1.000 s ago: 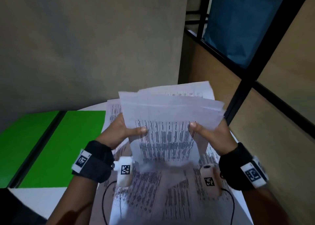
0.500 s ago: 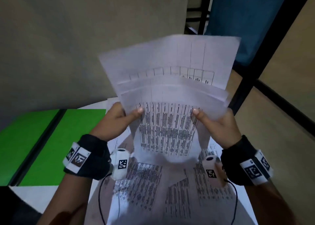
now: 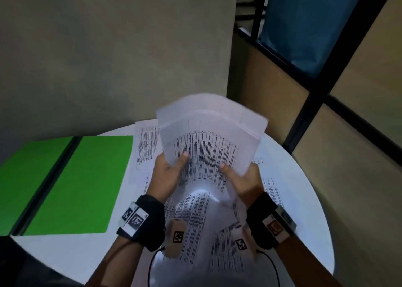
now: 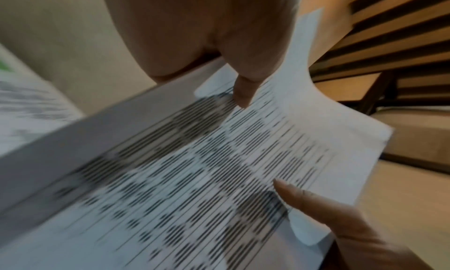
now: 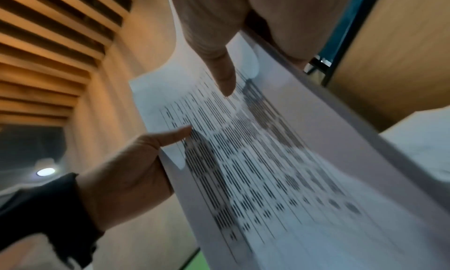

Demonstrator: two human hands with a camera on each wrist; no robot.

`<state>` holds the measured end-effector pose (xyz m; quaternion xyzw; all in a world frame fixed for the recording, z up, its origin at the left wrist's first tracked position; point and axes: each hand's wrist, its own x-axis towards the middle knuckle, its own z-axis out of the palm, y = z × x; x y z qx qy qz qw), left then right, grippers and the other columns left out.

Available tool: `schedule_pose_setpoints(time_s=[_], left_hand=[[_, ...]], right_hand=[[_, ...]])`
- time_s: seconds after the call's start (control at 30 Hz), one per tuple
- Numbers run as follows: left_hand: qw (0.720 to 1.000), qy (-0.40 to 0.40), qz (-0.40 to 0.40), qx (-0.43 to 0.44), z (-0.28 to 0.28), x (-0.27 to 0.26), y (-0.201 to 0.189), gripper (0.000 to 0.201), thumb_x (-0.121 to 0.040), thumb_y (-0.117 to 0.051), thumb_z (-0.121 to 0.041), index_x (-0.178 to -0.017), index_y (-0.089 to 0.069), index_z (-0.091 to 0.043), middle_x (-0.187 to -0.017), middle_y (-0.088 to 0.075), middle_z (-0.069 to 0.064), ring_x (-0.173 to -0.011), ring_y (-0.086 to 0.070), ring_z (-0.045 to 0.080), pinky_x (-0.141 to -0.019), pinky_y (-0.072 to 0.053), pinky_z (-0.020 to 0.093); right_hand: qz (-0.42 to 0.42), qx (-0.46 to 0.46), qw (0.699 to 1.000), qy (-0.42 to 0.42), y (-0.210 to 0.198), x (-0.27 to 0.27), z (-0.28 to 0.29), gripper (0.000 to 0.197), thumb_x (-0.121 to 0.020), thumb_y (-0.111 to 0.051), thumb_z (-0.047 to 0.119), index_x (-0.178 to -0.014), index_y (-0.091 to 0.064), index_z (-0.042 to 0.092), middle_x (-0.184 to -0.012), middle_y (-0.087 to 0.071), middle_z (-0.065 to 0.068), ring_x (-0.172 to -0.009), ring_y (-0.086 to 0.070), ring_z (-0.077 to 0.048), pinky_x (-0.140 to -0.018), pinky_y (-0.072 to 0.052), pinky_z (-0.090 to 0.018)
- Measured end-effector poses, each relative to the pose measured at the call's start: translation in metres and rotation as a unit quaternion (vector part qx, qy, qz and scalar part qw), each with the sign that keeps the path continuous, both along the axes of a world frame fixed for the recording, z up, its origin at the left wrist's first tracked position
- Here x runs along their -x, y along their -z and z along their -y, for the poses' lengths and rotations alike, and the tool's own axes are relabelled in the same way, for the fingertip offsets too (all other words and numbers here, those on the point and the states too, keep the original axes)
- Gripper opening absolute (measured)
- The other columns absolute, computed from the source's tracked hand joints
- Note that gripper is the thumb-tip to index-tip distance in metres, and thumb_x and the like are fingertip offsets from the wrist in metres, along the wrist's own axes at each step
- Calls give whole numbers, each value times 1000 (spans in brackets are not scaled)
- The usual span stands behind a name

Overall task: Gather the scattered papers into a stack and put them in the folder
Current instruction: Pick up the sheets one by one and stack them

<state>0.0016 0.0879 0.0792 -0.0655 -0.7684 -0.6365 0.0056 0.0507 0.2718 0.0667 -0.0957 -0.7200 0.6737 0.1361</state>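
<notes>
Both hands hold one stack of printed papers above a round white table. My left hand grips the stack's left edge, thumb on the printed face, fingers hidden behind. My right hand grips the right edge the same way. The stack bends and leans away to the right, its lower edge close above the loose papers. In the left wrist view the left thumb presses the blurred stack. An open green folder lies flat at the left of the table.
Several loose printed sheets lie on the table: one beside the folder, others under my wrists. A beige wall stands just behind the table. A black-framed partition is close on the right.
The stack rose high in both hands, then came down again. Its sheets now sit closer together at the top, and it leans to the right.
</notes>
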Motion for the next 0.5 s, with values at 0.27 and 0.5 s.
schedule_pose_setpoints(time_s=[0.27, 0.5], left_hand=[[997, 4, 53, 52, 12, 5, 41, 28, -93, -57, -23, -81, -54, 2, -69, -50, 11, -63, -54, 15, -53, -43, 13], [991, -112, -7, 72, 52, 22, 38, 30, -96, -54, -17, -65, -52, -18, -61, -55, 6, -49, -50, 17, -45, -42, 14]], right_hand=[[160, -119, 979, -34, 63, 1, -9, 25, -84, -69, 15, -64, -54, 18, -62, -59, 1, -48, -57, 4, -51, -46, -16], [248, -211, 945, 3, 83, -7, -70, 37, -79, -71, 9, -116, -66, 7, -118, -67, -7, -112, -61, -21, -95, -42, -22]])
